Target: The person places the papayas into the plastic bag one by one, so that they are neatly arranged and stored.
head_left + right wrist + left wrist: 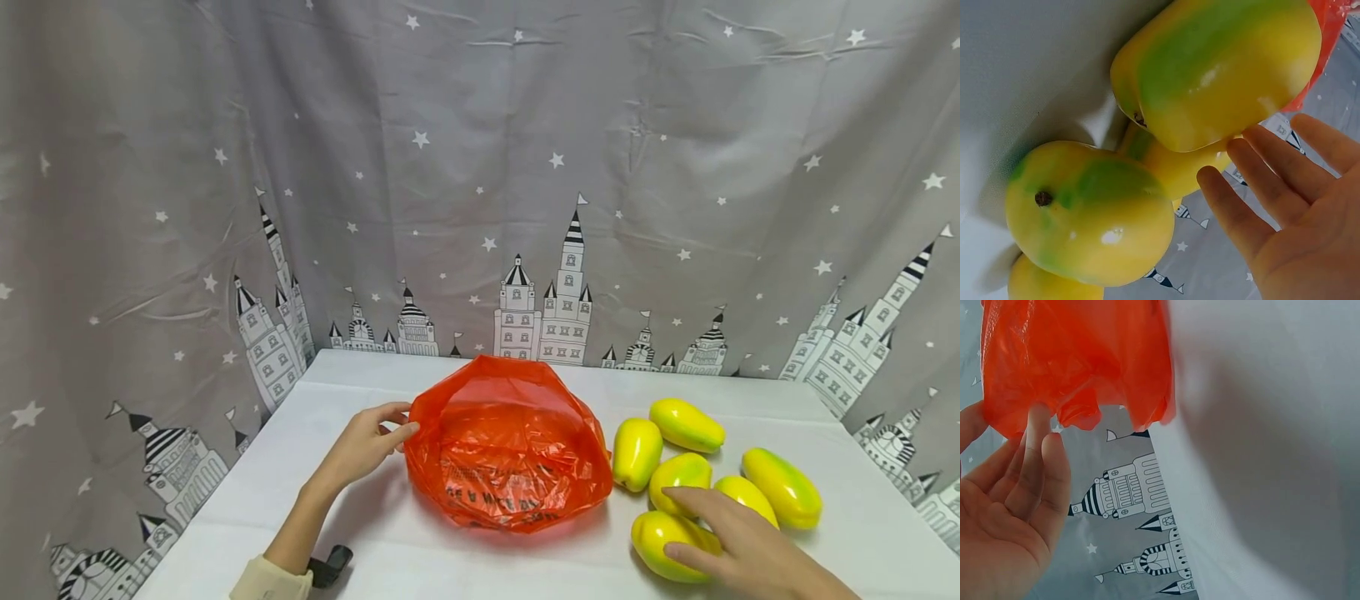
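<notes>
A red plastic bag (pixel 510 467) with black lettering stands in the middle of the table, its mouth spread. My left hand (pixel 362 446) pinches the bag's left edge between thumb and fingers; in the left wrist view a fingertip presses into the red film (pixel 1079 356). Over on the right, my right hand (pixel 738 537) reaches above a group of glossy yellow-green fruits shaped like papayas. Its thumb and fingers are spread around the nearest fruit (pixel 667 546). In the right wrist view the straight fingertips are close to a large fruit (pixel 1222 75), with nothing gripped.
Several more fruits lie to the right of the bag, among them an upright one (pixel 637 454), one at the back (pixel 686 425) and one at the far right (pixel 782 489). A white cloth (pixel 360 375) covers the table. A grey castle-print curtain (pixel 450 167) hangs behind.
</notes>
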`<state>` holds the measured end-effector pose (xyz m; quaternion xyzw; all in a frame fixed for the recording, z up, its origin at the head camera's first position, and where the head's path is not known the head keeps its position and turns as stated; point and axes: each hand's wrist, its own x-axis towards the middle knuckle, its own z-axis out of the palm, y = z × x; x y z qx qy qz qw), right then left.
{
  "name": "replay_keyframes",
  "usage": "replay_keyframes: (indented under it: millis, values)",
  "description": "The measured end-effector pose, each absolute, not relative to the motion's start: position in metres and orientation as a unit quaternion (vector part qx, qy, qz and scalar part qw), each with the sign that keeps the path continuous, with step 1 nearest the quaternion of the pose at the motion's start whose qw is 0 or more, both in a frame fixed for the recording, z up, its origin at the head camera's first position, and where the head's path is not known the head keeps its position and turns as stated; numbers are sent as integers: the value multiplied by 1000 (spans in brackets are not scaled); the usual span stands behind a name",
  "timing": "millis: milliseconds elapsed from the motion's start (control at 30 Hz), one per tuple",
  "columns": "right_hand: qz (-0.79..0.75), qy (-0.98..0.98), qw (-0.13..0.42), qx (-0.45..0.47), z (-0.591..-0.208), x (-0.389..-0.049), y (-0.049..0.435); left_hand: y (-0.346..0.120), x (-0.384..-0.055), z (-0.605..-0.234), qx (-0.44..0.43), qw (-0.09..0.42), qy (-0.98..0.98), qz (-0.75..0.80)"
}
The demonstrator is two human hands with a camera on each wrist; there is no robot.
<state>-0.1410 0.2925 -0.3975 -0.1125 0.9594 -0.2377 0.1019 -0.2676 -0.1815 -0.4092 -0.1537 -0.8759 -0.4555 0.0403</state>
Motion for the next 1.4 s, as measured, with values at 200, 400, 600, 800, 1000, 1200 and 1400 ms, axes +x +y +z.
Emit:
replay_keyframes:
  millis: [200,400,600,800,1000,1200,1400]
  values:
    - [-207,964,59,-157,-402,-139,293,-180,-267,-412,-160,41,-869,-467]
    - [-207,962,75,-161,-407,-140,293,-177,-266,-412,-157,49,-864,-475]
    - [-208,961,81,-164,-409,-142,292,-178,-265,-412,-153,47,-865,-476]
    - [-220,958,89,-159,-411,-142,292,-178,-266,-411,-154,47,-863,-478]
    - [-208,960,81,-167,-412,-142,291,-178,-266,-412,-154,42,-866,-474]
    - [-220,959,79,-162,-412,-142,292,-177,-265,-411,-147,37,-867,-474]
    - [-231,956,92,-152,-411,-142,292,-177,-264,-411,-152,34,-865,-477]
